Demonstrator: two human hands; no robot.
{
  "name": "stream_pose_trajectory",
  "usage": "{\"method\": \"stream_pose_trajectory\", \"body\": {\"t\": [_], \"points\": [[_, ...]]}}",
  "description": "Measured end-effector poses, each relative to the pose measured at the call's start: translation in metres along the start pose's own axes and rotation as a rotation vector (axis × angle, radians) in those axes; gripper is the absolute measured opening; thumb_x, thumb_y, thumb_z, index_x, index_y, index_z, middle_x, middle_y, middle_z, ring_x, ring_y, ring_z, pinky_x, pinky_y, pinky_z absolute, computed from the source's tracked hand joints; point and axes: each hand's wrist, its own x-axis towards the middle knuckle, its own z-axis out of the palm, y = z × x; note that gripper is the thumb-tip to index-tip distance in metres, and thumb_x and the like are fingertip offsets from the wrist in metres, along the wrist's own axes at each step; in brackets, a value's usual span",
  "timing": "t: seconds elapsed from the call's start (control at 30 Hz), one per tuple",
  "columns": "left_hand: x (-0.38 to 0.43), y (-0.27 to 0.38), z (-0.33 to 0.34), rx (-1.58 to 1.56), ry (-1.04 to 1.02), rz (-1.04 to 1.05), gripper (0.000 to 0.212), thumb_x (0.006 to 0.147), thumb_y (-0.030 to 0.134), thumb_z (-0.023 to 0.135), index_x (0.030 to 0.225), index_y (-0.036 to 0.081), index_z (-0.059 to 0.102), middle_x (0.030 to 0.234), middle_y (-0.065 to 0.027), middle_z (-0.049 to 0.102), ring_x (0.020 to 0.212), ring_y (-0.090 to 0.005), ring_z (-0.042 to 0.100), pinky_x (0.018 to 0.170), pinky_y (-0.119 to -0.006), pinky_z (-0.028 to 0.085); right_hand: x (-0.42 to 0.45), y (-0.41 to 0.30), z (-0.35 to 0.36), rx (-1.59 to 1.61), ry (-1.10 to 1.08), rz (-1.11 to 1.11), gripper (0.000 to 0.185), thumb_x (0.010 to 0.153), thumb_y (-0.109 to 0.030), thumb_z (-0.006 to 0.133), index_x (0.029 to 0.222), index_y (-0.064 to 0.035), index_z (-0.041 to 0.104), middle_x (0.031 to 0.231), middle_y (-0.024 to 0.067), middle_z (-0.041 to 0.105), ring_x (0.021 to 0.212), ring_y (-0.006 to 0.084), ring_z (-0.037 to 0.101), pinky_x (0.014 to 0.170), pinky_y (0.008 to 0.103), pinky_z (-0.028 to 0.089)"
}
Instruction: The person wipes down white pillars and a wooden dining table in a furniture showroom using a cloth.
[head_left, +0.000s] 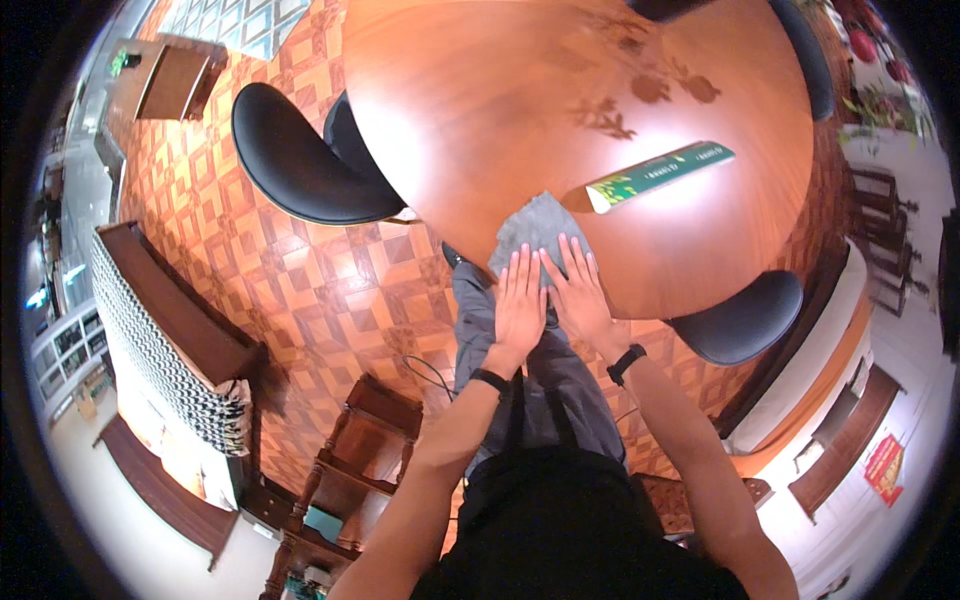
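Note:
A grey cloth (541, 229) lies spread on the near edge of the round wooden table (465, 150). My left hand (521, 304) rests on the cloth's lower left part, palm down, with the fingers out straight. Beside it, my right hand (579, 296) lies on the lower right part, its fingers slightly apart. The two hands nearly touch, and neither grips the cloth. To the right of the cloth, a long green printed box (660, 176) lies slantwise on the tabletop.
A black chair (307, 161) stands at the table's left, another (742, 319) at its right near side. Behind on the left are a wooden bed (172, 300) and a dark wooden rack (375, 427). A thin cable (426, 364) lies on the parquet floor.

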Motion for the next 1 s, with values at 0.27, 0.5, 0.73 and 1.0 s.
{"method": "stream_pose_trajectory", "body": {"t": [0.27, 0.5, 0.73, 1.0], "points": [[0.131, -0.082, -0.089, 0.092, 0.181, -0.070, 0.070, 0.100, 0.018, 0.054, 0.162, 0.000, 0.029, 0.171, -0.0200, 0.024, 0.159, -0.0347, 0.022, 0.128, -0.050, 0.021, 0.188, -0.043, -0.031, -0.081, 0.069, -0.141, 0.067, 0.098, -0.020, 0.057, 0.162, -0.0149, 0.036, 0.170, 0.0213, 0.024, 0.157, 0.0414, 0.023, 0.127, 0.0558, 0.020], [0.257, -0.151, -0.148, 0.277, 0.183, 0.020, 0.067, 0.102, 0.019, 0.047, 0.161, -0.005, 0.026, 0.171, -0.0241, 0.022, 0.159, -0.0381, 0.022, 0.127, -0.052, 0.025, 0.338, -0.045, -0.038, -0.159, 0.200, -0.212, 0.063, 0.097, -0.020, 0.056, 0.158, -0.0132, 0.043, 0.168, 0.0193, 0.031, 0.155, 0.0387, 0.030, 0.126, 0.0517, 0.026], [0.349, -0.200, -0.169, 0.322, 0.186, 0.093, 0.061, 0.106, 0.023, 0.046, 0.161, 0.000, 0.032, 0.170, -0.0211, 0.026, 0.157, -0.0386, 0.028, 0.125, -0.050, 0.030, 0.432, -0.035, -0.035, -0.212, 0.277, -0.158, 0.059, 0.099, -0.022, 0.053, 0.157, -0.0148, 0.045, 0.168, 0.0180, 0.033, 0.152, 0.0381, 0.036, 0.126, 0.0489, 0.030], [0.302, -0.168, -0.153, 0.295, 0.260, 0.057, 0.063, 0.103, 0.018, 0.048, 0.161, -0.002, 0.031, 0.169, -0.0244, 0.026, 0.157, -0.0403, 0.027, 0.125, -0.052, 0.029, 0.394, -0.041, -0.033, -0.247, 0.233, -0.154, 0.056, 0.101, -0.024, 0.050, 0.156, -0.0153, 0.048, 0.168, 0.0170, 0.034, 0.153, 0.0373, 0.034, 0.125, 0.0518, 0.029]]}}
